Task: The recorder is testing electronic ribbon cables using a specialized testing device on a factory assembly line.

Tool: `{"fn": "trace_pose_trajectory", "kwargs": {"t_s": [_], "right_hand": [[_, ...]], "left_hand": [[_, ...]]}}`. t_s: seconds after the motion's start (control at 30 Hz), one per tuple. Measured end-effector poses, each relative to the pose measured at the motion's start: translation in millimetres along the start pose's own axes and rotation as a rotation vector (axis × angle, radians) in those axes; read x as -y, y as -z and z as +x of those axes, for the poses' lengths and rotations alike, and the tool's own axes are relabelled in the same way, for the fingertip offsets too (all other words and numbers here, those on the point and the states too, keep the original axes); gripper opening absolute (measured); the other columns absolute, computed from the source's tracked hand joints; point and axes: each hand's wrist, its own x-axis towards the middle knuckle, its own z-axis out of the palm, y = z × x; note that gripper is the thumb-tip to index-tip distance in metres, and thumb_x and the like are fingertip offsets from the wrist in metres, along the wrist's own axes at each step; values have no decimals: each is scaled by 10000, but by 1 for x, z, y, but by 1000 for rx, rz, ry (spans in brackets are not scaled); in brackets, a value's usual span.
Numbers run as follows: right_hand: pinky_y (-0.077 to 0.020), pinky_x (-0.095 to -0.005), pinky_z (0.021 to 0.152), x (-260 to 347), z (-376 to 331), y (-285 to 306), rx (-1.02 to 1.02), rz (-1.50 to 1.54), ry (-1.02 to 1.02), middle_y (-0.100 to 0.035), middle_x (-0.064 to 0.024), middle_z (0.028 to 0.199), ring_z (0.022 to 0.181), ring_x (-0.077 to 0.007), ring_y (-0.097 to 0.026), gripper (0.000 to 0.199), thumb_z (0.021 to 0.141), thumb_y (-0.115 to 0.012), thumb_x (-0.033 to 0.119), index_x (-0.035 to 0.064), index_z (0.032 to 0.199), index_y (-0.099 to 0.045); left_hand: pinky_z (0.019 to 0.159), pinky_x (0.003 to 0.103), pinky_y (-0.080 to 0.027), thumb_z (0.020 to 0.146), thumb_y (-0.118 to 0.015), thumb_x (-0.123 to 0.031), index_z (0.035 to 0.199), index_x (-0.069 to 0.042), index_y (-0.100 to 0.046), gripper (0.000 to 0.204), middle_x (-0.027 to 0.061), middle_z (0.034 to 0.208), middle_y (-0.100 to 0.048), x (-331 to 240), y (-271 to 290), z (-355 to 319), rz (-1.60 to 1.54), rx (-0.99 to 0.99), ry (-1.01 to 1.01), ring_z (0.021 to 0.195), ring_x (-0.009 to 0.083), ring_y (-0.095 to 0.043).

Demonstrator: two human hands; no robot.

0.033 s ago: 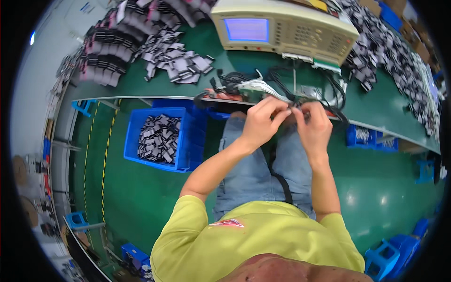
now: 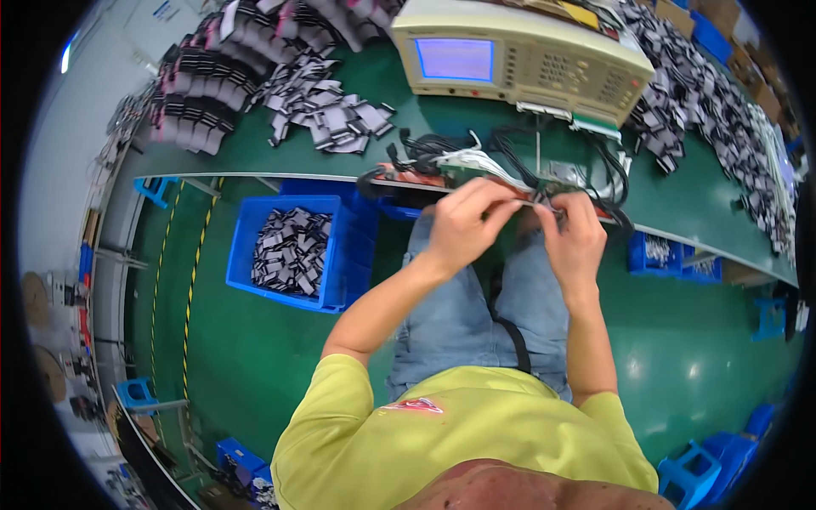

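My left hand and my right hand meet at the near edge of the green-topped workbench. Thumb and forefinger of each are pinched together. A thin, dark piece spans the small gap between the fingertips; it is too small and blurred to name. Just beyond my fingers lies a fixture with a bundle of white wires and black cables. The fingers of my right hand partly cover the fixture's near side.
A beige bench instrument with a lit screen stands behind the fixture. Grey-and-black flat pieces are heaped at the left, with another heap at the right. A blue bin of similar pieces stands below left, small blue bins below right.
My hands have drawn slightly apart, the left one moving a little left and the right one a little right and nearer. A thin piece now shows between them.
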Motion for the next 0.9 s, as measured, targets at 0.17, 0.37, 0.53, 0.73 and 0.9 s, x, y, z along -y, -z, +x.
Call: {"fn": "trace_pose_trajectory", "kwargs": {"t_s": [0.17,0.37,0.53,0.73,0.9], "right_hand": [[-530,-304,533,12,-7,17,37,111,-22,-704,-91,1034,632,-189,-658,171,881,-804,46,20,969,-659],[-552,-305,560,7,-10,17,39,127,7,-714,-108,1107,646,-200,-680,178,878,-789,18,7,1020,-682],[-500,-261,537,1,-14,16,76,138,68,-714,-125,1149,622,-148,-642,180,886,-763,-24,-6,1048,-687],[-580,-320,592,6,-12,21,137,135,32,-712,-129,1148,688,-232,-710,231,879,-776,5,-2,1089,-679],[-580,-318,595,9,-7,23,169,136,41,-706,-119,1171,671,-226,-712,260,869,-779,-7,-9,1107,-675]], "left_hand": [[698,361,-573,858,-809,-67,984,-2,-714,171,131,878,-718,57,137,40,539,-279,161,735,239,-691],[904,465,-537,827,-804,-88,1088,-15,-700,291,169,1072,-681,151,206,53,900,-41,164,1023,374,-658],[1096,509,-453,770,-603,44,1223,-116,-726,496,131,1369,-648,177,194,96,908,641,26,1315,372,-560],[1025,460,-473,798,-691,-28,1126,-178,-755,367,69,1194,-641,164,178,142,1091,1072,7,1241,293,-580],[974,437,-479,810,-727,-106,974,-178,-738,179,46,1109,-620,170,178,150,1159,1059,-99,1171,270,-587]]}}
